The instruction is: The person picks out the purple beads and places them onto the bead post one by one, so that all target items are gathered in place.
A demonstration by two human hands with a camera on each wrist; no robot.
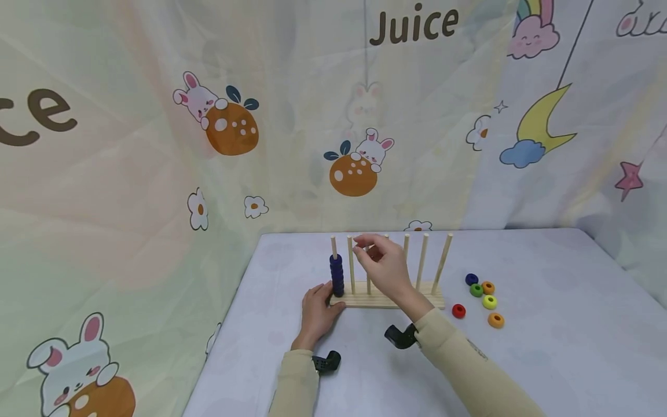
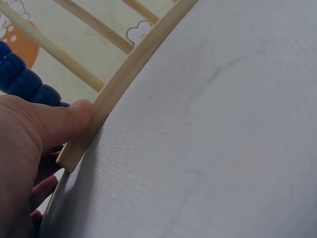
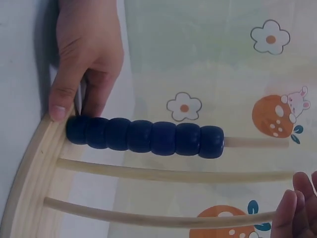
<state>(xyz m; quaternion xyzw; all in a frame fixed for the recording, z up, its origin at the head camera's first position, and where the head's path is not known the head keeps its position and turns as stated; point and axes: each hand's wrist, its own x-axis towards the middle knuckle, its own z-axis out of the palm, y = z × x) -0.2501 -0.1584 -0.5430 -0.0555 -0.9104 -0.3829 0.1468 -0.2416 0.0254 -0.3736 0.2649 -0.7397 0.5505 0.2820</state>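
A wooden peg rack stands on the table with several upright pegs. Its leftmost peg carries a stack of several dark blue beads, and the bare tip of that peg shows above them. My left hand grips the left end of the base, thumb against its front edge and fingers partly hidden behind. Above the rack, my right hand is by the tops of the pegs just right of the stack, fingers loosely bent. No bead shows between its fingertips; whether they touch a peg I cannot tell.
Loose beads lie right of the rack: a blue bead, a green bead, a yellow bead, a red bead and two orange beads. A printed cloth hangs behind the white table.
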